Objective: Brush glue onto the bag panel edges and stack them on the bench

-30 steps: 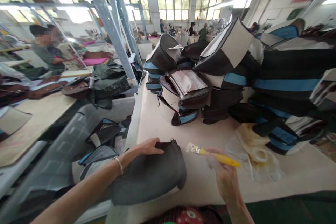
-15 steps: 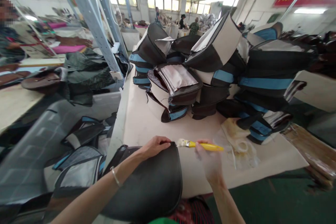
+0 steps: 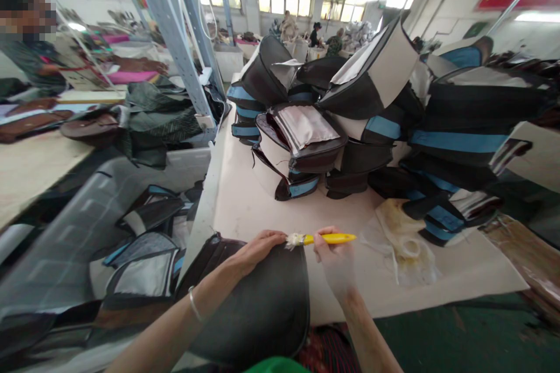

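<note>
A dark leather-like panel [image 3: 258, 297] with a rounded edge lies across the near side of the table, partly under my left forearm. My left hand [image 3: 262, 246] is closed on the panel's upper edge, fingertips near its right corner. In my right hand [image 3: 335, 259] is a paintbrush [image 3: 332, 238] with a yellow handle, held by a pinch of thumb and fingers. Its pale, clotted bristles touch or nearly touch the panel's corner beside my left fingertips. Right of my right hand stands a stained plastic container [image 3: 409, 247] wrapped in a clear bag.
Stacked black, white and blue bag pieces [image 3: 306, 151] crowd the far side of the table [image 3: 245, 210]. A grey bin [image 3: 100, 204] with more pieces stands at left, near a metal post [image 3: 175, 29]. A person [image 3: 32, 46] is at the far left.
The brush has moved left, its bristles coming onto the panel's corner by my left fingertips. The whole view has shifted slightly. My left hand keeps its hold on the edge.
</note>
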`<state>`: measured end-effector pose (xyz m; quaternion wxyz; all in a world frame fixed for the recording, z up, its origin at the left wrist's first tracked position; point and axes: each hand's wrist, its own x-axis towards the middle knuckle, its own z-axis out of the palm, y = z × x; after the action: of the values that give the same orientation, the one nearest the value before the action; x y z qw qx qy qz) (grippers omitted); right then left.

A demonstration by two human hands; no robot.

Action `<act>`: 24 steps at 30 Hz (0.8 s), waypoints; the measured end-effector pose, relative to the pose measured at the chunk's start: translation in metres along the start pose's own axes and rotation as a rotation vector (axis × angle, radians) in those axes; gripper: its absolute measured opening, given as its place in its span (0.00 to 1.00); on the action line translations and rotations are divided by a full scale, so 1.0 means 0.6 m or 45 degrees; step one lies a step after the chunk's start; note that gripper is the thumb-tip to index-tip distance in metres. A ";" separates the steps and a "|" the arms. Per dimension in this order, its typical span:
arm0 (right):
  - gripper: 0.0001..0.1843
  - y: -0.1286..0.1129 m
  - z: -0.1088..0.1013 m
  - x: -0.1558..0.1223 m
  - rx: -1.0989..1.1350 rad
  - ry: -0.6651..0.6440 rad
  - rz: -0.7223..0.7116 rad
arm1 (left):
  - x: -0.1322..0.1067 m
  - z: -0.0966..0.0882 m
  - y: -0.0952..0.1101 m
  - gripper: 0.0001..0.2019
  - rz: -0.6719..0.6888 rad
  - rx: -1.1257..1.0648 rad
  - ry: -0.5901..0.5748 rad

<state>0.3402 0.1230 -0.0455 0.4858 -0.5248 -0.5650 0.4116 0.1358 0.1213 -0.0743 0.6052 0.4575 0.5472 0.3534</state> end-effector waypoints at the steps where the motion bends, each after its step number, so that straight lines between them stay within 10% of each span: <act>1: 0.13 -0.002 0.000 -0.002 -0.019 0.002 -0.013 | 0.000 -0.001 -0.002 0.14 0.008 -0.015 0.046; 15: 0.12 -0.016 -0.061 -0.019 0.219 0.267 -0.030 | -0.007 0.012 0.039 0.18 0.035 -0.360 -0.270; 19: 0.12 -0.026 -0.085 -0.031 0.423 0.222 0.042 | -0.025 0.035 0.078 0.21 0.147 0.027 -0.306; 24: 0.11 -0.017 -0.087 -0.040 0.435 0.209 0.056 | -0.044 0.106 0.111 0.20 0.225 0.701 0.000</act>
<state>0.3888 0.0957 -0.0284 0.6032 -0.4787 -0.4336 0.4679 0.1996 0.1081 -0.0036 0.4251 0.6507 0.5805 0.2429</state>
